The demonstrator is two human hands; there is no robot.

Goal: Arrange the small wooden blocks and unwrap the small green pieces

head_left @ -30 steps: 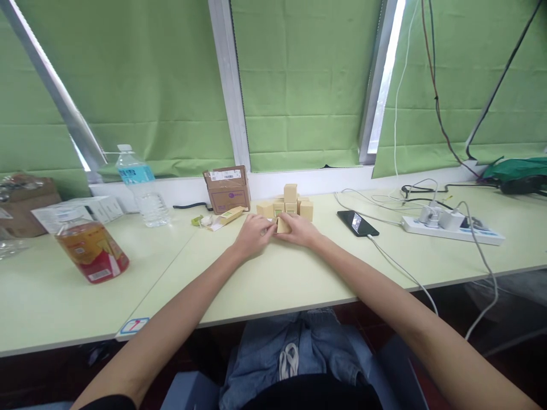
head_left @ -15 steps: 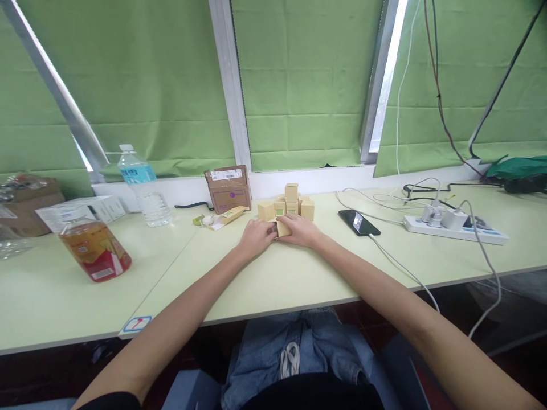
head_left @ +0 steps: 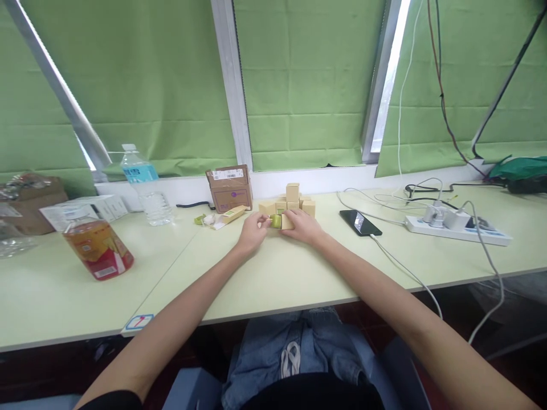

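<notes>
- Small tan box (head_left: 288,222): just in front of the box stack (head_left: 293,200), lying flat, long axis left-right, open end pointing left.
- Right hand (head_left: 304,226): clasps the box.
- Left hand (head_left: 252,230): pinches green item (head_left: 276,221) at that opening.

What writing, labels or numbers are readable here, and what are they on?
No text is readable; all of it is too small or blurred.
Cardboard box: white label, purple logo.
Water bottle: blue label.
Amber bottle: red label.
Table edge: sticker, red mark.
Small box and green piece between left hand and right hand: no legible print.
</notes>
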